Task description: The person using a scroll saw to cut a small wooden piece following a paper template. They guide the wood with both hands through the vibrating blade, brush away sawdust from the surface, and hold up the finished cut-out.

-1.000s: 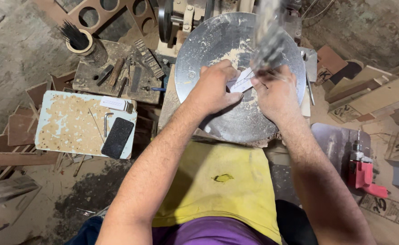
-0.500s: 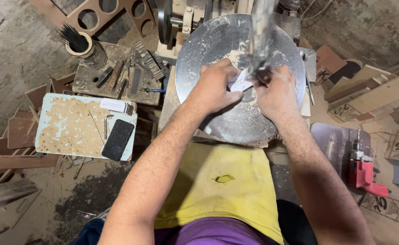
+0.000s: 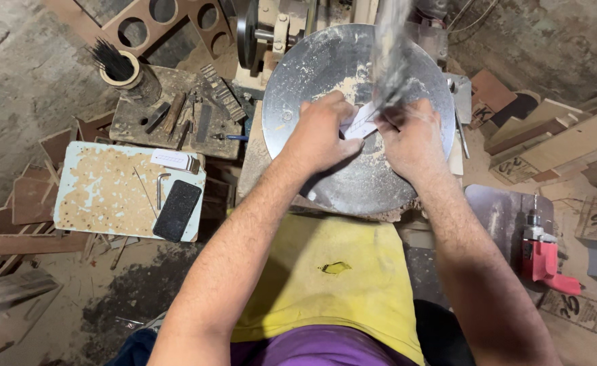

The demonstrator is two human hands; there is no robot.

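Small white piece mid-round metal plate, plate rim clear around, pinched between left hand and right hand.

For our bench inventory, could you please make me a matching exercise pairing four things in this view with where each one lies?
Things:
1. black phone
2. red power drill
3. small white workpiece
4. pot of dark rods

Places:
A. between the left hand and right hand, on the round metal table
B. on the floor at the far right
C. on the worn pale board at the left
D. top left, at the corner of the tool-strewn block

Pairs: 1-C, 2-B, 3-A, 4-D
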